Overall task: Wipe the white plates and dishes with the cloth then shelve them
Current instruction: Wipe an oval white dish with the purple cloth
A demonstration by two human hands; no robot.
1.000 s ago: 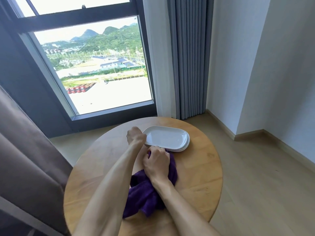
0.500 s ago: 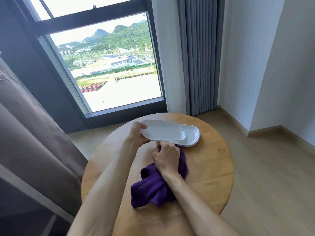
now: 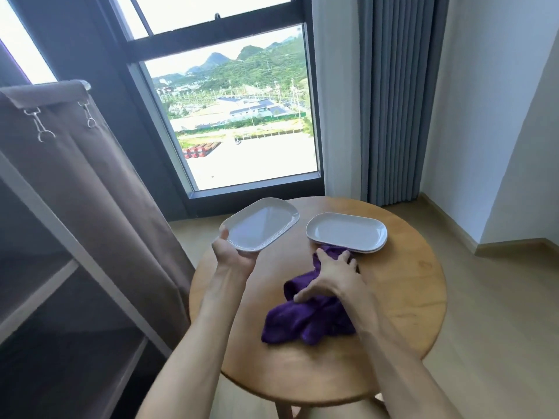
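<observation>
My left hand [image 3: 231, 258] grips the near edge of a white rectangular plate [image 3: 260, 227] and holds it in the air, past the left rim of the round wooden table [image 3: 405, 300]. A stack of two more white plates [image 3: 346, 232] sits on the far part of the table. A purple cloth [image 3: 305, 320] lies crumpled in the middle of the table. My right hand [image 3: 331, 273] rests on the cloth with its fingers spread and straight, the fingertips near the stack's front edge.
A shelf unit [image 3: 60, 285] with a brown fabric cover [image 3: 99, 182] pulled aside stands at the left, its shelves open toward me. Behind the table are a tall window [image 3: 236, 122] and grey curtains [image 3: 390, 101]. Wooden floor lies to the right.
My left hand lifted the top plate off the stack and carried it left, away from the table. My right hand loosened its grip on the cloth and spread flat. My view turned left toward the shelf.
</observation>
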